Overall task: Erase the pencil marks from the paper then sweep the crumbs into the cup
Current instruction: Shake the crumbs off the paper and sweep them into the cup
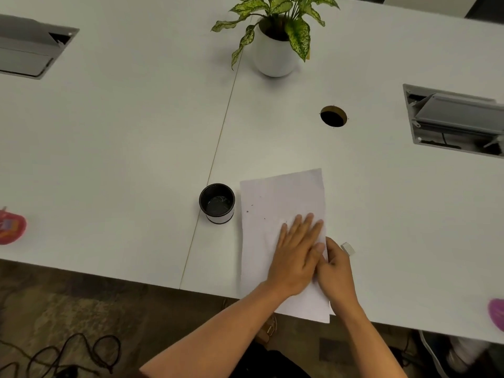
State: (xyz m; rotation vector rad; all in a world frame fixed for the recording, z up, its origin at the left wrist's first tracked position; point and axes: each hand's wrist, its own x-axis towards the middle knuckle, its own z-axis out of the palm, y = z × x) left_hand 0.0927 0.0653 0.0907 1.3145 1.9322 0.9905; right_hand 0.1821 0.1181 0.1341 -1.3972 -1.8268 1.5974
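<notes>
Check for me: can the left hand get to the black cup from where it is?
Probably yes. The left hand lies flat on the paper, and the black cup stands just off the paper's left edge with nothing between them.

left hand (pixel 296 257) flat on paper (pixel 272 203) | right hand (pixel 336 271) at paper's edge | cup (pixel 217 203) beside paper

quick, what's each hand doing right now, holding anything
Left hand: open, flat on the paper, holding nothing.
Right hand: pinching the paper's right edge; white eraser lies loose beside it.
</notes>
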